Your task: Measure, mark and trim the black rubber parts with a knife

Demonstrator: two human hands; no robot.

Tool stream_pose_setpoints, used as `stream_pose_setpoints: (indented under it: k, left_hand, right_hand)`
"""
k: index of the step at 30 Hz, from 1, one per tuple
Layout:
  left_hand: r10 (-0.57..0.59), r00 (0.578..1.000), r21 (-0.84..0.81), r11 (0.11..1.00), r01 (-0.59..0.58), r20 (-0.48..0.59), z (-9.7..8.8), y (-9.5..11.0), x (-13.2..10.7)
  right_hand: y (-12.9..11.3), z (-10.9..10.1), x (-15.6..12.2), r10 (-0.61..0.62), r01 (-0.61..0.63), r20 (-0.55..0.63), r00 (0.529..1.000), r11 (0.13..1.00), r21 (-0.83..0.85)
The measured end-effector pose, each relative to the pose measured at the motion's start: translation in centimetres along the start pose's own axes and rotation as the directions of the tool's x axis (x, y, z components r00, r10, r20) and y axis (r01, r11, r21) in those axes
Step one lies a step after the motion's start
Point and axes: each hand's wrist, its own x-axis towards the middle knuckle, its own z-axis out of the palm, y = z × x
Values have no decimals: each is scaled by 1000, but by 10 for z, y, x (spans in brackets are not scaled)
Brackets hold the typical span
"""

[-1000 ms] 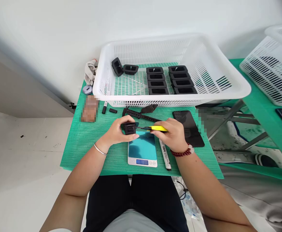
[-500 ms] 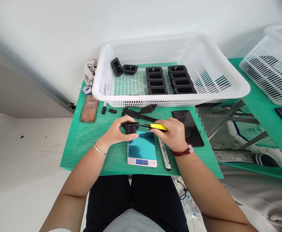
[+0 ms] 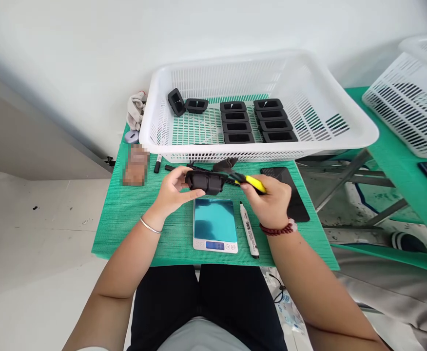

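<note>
My left hand (image 3: 173, 191) is closed around one end of a black rectangular part (image 3: 206, 182), held above the scale and turned with its long side toward me. In my right hand (image 3: 271, 197) is a pair of pliers (image 3: 254, 184) with yellow and black handles. Their blurred head lies close to the right end of the part; whether they touch, I cannot tell. Below stands a small digital scale (image 3: 214, 219) with a shiny plate. A white marker (image 3: 249, 229) lies to its right. Behind my hands a black caliper (image 3: 195, 168) is partly hidden.
A white basket (image 3: 257, 147) at the back holds several similar black hollow parts (image 3: 236, 117). On the green table cover (image 3: 126, 229) are a dark phone-like slab (image 3: 297, 204), a small marker (image 3: 157, 164) and a blurred brown item (image 3: 135, 168). Another basket (image 3: 411, 97) stands at right.
The black part has turned from end-on to showing its long side. My right hand and the pliers have moved right and slightly away from it.
</note>
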Motion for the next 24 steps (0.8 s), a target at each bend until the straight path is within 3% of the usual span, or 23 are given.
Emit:
stream_pose_setpoints:
  k: [3, 6, 11, 24]
  left_hand:
    - [2, 998, -50, 999, -5, -67, -1, -2, 3]
    - [-14, 996, -111, 994, 3, -92, -1, -2, 4]
    - [-62, 997, -148, 988, 54, -47, 0, 0, 1]
    - [-47, 998, -94, 995, 42, -51, 0, 1, 1]
  right_hand:
    - [3, -1, 1, 71, -71, -23, 997, 997, 6]
    - [4, 1, 0, 55, -55, 3, 999, 998, -23]
    - [3, 6, 0, 69, -61, 77, 995, 992, -106]
    - [5, 7, -1, -1, 8, 51, 999, 989, -146]
